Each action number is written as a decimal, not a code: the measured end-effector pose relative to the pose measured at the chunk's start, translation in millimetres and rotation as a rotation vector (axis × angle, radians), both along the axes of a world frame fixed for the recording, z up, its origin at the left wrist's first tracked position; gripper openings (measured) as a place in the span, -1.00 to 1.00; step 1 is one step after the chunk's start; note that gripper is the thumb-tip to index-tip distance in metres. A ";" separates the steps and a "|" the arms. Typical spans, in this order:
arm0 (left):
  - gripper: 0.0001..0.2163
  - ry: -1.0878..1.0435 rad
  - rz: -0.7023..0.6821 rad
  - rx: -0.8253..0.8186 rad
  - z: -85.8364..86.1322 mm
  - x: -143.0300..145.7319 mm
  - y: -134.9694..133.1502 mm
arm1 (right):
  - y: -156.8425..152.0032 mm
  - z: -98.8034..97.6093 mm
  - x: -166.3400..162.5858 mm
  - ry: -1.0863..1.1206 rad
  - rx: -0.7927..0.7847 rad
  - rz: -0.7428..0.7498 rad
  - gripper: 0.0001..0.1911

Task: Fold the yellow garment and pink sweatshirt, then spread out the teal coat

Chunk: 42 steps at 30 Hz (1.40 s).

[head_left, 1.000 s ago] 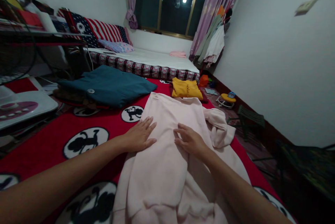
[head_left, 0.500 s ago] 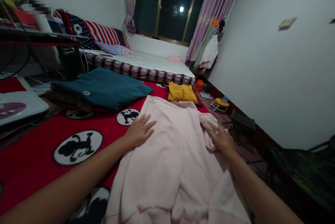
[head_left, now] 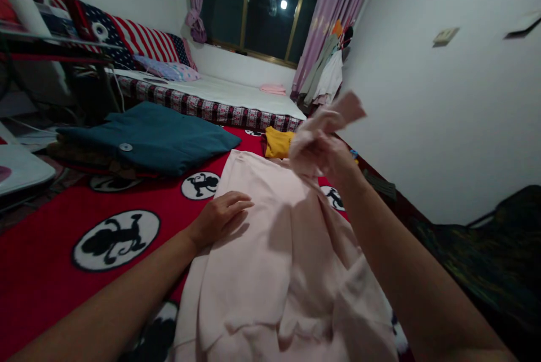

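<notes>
Left hand (head_left: 220,218) flat on one pink garment (head_left: 262,249); right hand (head_left: 325,153) gripping its sleeve (head_left: 333,119)

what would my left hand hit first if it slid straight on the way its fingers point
The left hand lies flat on the pink garment; going straight, it would probably meet the sleeve lifted by the right hand. Depth is unclear.

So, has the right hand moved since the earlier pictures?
Yes. The right hand has lifted off the pink garment, gripping its sleeve, and is now level with the yellow garment; earlier it lay flat well short of it.
</notes>
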State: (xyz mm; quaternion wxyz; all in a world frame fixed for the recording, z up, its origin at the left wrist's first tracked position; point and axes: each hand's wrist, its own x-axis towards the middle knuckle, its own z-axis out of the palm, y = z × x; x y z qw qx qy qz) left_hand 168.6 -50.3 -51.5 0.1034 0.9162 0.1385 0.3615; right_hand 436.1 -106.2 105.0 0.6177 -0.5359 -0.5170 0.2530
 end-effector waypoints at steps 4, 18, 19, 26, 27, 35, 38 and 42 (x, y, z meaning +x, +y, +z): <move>-0.79 0.023 -0.037 0.063 -1.7 -8.0 -5.3 | -31.8 -8.1 -48.1 -0.200 -0.176 0.314 -0.58; -0.69 0.086 0.195 0.023 -6.4 7.5 2.0 | -183.1 -122.8 42.7 -0.955 -0.336 -0.262 -0.51; -0.69 0.094 0.193 0.016 -8.0 7.8 3.5 | -189.2 -121.7 38.5 -0.955 -0.282 -0.236 -0.54; -0.62 0.141 0.206 -0.014 -13.0 8.4 7.0 | -191.9 -124.5 7.1 -1.113 -0.376 -0.367 -0.41; -0.60 0.146 0.217 -0.026 -13.3 8.2 7.0 | -189.8 -127.2 6.5 -1.136 -0.450 -0.397 -0.35; -0.58 0.193 0.364 -0.049 -10.3 -2.9 18.6 | -199.4 -117.3 14.1 -1.252 -0.911 -0.465 -0.64; -0.55 0.258 0.388 -0.019 -0.5 -7.9 26.0 | -205.0 -101.5 19.2 -1.277 -1.061 -0.375 -0.84; -0.57 0.295 0.442 -0.018 17.0 -9.8 34.5 | -203.3 -85.8 34.0 -1.137 -0.978 -0.223 -0.90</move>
